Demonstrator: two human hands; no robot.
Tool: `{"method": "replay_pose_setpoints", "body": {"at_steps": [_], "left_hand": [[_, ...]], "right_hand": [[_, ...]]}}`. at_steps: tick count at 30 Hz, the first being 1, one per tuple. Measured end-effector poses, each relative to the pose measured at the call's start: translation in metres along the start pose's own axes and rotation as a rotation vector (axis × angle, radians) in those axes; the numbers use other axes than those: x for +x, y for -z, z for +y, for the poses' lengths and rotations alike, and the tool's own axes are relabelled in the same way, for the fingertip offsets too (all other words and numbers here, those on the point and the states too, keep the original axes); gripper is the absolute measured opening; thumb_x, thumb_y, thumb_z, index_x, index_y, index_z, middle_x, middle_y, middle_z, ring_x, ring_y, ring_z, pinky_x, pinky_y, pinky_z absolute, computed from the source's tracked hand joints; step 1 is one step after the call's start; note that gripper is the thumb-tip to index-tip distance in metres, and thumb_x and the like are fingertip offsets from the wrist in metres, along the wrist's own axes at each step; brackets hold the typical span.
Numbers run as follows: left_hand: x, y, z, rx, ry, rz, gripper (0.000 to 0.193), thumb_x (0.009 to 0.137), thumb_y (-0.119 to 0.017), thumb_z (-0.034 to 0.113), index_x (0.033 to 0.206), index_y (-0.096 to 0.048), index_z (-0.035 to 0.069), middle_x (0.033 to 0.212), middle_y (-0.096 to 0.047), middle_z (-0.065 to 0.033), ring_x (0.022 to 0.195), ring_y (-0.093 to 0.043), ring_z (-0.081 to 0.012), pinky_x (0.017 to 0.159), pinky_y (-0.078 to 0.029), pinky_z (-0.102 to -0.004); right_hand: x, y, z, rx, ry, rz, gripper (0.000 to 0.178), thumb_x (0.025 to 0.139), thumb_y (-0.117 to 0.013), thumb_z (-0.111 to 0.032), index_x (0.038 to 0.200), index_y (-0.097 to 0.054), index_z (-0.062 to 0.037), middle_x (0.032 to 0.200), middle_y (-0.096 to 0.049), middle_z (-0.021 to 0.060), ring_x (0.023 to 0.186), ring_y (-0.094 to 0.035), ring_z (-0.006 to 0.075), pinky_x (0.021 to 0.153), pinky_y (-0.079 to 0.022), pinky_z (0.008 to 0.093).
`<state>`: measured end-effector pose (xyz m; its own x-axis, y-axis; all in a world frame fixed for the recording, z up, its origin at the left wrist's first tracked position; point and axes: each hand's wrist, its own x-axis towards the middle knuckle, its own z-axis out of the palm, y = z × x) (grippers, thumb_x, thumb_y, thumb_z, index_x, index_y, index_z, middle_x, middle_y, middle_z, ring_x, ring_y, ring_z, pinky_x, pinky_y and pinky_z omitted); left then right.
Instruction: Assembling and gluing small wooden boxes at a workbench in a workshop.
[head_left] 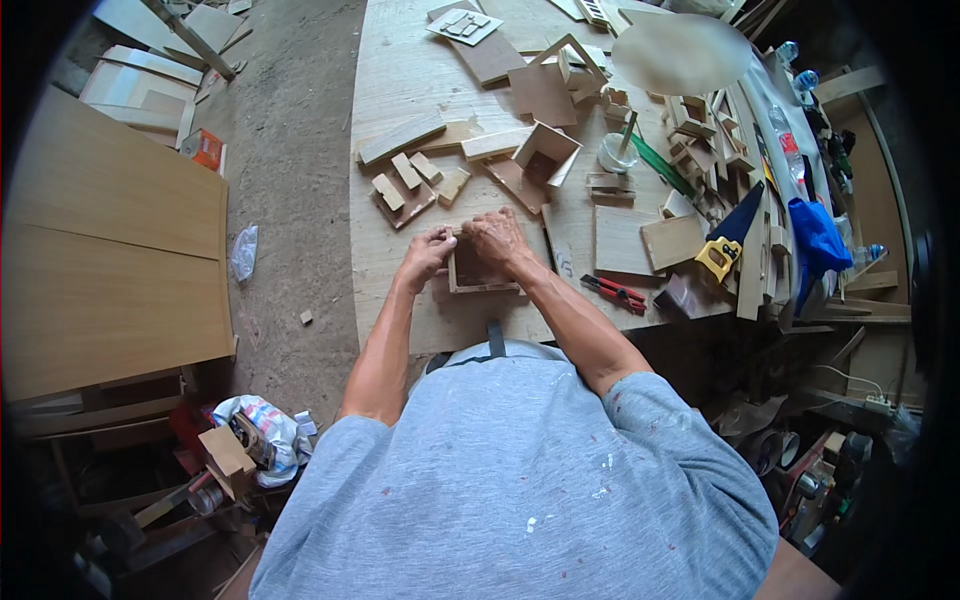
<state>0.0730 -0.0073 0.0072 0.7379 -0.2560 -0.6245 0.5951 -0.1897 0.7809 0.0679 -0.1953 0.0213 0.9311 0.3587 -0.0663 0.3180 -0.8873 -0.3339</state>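
Note:
A small open wooden box [485, 289] lies at the table's near edge, right in front of my body. Gripping its far left corner is my left hand [428, 255], thumb and fingers closed on the wall. My right hand [497, 240] has its fingers curled over the far wall and hides most of it. Whether a small piece sits under those fingers cannot be seen. Just beyond my hands, several small wooden blocks [407, 171] rest on and around a thin brown board [410, 213]. A second open box [548, 155] stands tilted to the far right of them.
To the right lie a red utility knife [615, 293], a handsaw with a yellow handle [718, 258] and flat boards [628, 240]. A clear jar [617, 153] holds a stick. Wooden offcuts crowd the table's right side. A large wooden panel [115, 240] stands on the left.

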Motion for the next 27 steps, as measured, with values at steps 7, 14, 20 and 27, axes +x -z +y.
{"method": "replay_pose_setpoints", "body": {"at_steps": [7,14,20,27], "left_hand": [[0.014,0.022,-0.018,0.044,-0.047,-0.129,0.05,0.095,-0.066,0.028,0.14,-0.05,0.014,0.122,-0.062,-0.0023,0.104,-0.062,-0.0171,0.078,-0.057,-0.0391],[0.016,0.021,-0.012,0.021,-0.068,-0.284,0.049,0.096,-0.065,0.03,0.14,-0.05,0.017,0.136,-0.055,-0.0046,0.123,-0.054,-0.0228,0.088,-0.055,-0.0473],[0.015,0.022,0.008,0.088,0.006,-0.261,0.055,0.095,-0.065,0.032,0.144,-0.046,0.019,0.144,-0.05,-0.0066,0.13,-0.049,-0.0256,0.09,-0.054,-0.0512],[0.005,0.017,-0.001,0.106,-0.011,-0.128,0.082,0.087,-0.075,0.033,0.152,-0.03,0.012,0.137,-0.05,-0.0139,0.119,-0.056,-0.0283,0.076,-0.06,-0.0455]], "right_hand": [[0.008,-0.025,0.005,0.193,0.043,0.146,0.018,0.078,-0.055,-0.004,0.086,-0.07,-0.0096,0.085,-0.07,0.0163,0.088,-0.067,0.0354,0.079,-0.053,0.0484],[0.003,-0.031,0.008,0.159,0.056,0.178,0.018,0.077,-0.055,-0.004,0.084,-0.07,-0.0076,0.085,-0.071,0.0156,0.085,-0.068,0.0333,0.075,-0.054,0.0479],[0.011,-0.022,0.01,0.035,-0.003,-0.02,0.033,0.081,-0.062,-0.011,0.114,-0.063,-0.0133,0.103,-0.071,0.0125,0.107,-0.063,0.0322,0.09,-0.044,0.0514],[-0.019,0.017,0.003,0.191,-0.054,0.439,0.05,0.078,-0.067,-0.016,0.126,-0.059,-0.0077,0.127,-0.06,0.0129,0.118,-0.056,0.0335,0.1,-0.041,0.0492]]}}
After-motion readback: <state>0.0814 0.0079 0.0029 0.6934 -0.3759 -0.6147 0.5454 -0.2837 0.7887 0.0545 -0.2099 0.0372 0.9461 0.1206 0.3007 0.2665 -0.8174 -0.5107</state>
